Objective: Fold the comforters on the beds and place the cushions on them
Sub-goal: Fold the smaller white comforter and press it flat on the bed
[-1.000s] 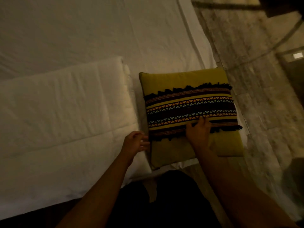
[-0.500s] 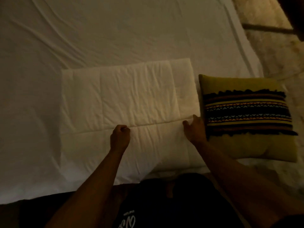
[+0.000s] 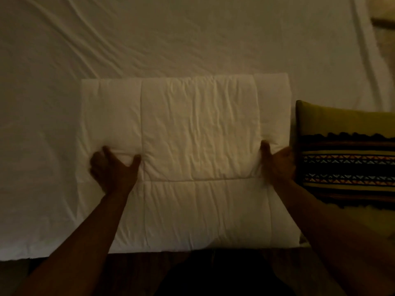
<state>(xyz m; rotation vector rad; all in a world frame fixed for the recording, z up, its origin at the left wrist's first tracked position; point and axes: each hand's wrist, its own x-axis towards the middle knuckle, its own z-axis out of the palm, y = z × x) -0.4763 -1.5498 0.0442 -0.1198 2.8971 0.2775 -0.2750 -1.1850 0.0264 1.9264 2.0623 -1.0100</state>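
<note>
**On the near edge of the bed: squaring the fold**

We have the folded comforter (image 3: pixel 192 146) pinched at both sides, left hand (image 3: pixel 113 169) and right hand (image 3: pixel 277 165). We should lift evenly, keeping layers stacked. The cushion (image 3: pixel 342 150) waits just right, apparently touching it.

Dim, warm light leaves the frame murky, both hands motion-blurred, edges darkening into shadow.

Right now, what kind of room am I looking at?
Most likely a bedroom, perhaps in a hotel or guesthouse. A bed with a white sheet fills the view, a folded white comforter lies on it, and a yellow-green cushion with patterned stripes sits beside the comforter.
</note>
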